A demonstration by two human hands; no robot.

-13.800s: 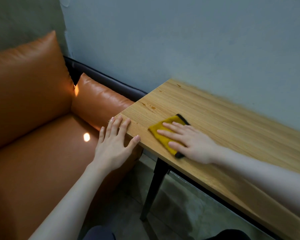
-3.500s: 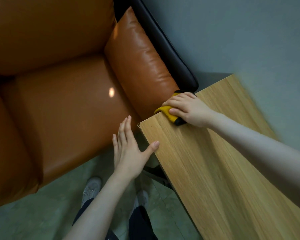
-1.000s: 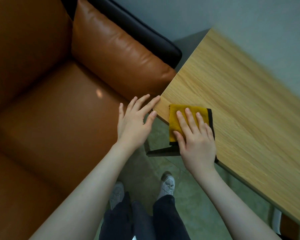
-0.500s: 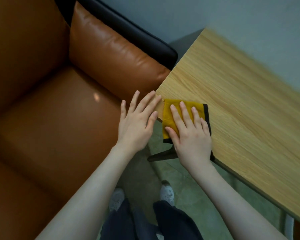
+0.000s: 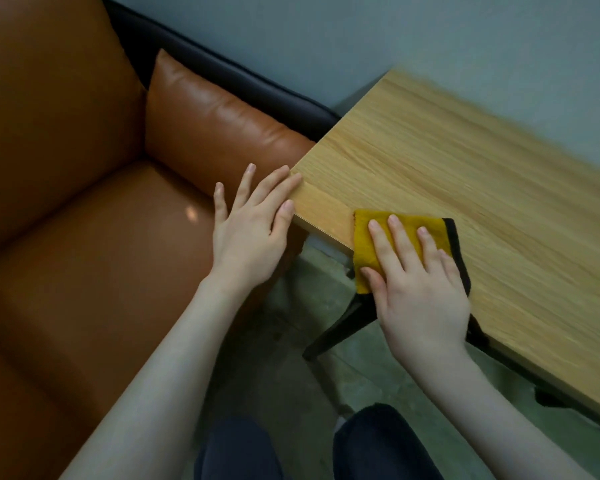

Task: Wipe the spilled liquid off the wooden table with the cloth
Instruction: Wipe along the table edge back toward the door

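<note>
The orange leather sofa (image 5: 84, 237) runs off the picture. The wooden tabletop (image 5: 465, 188) is cut off too; no spill shows. The left hand (image 5: 253, 233) has flat fingers touching the tabletop's corner. The right hand (image 5: 420, 289) presses flat fingers on the yellow cloth (image 5: 371, 244) at the near edge, hiding part of it.

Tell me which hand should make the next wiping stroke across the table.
Right. The right hand already presses flat on the cloth at the table edge; the left hand only touches the corner.
</note>
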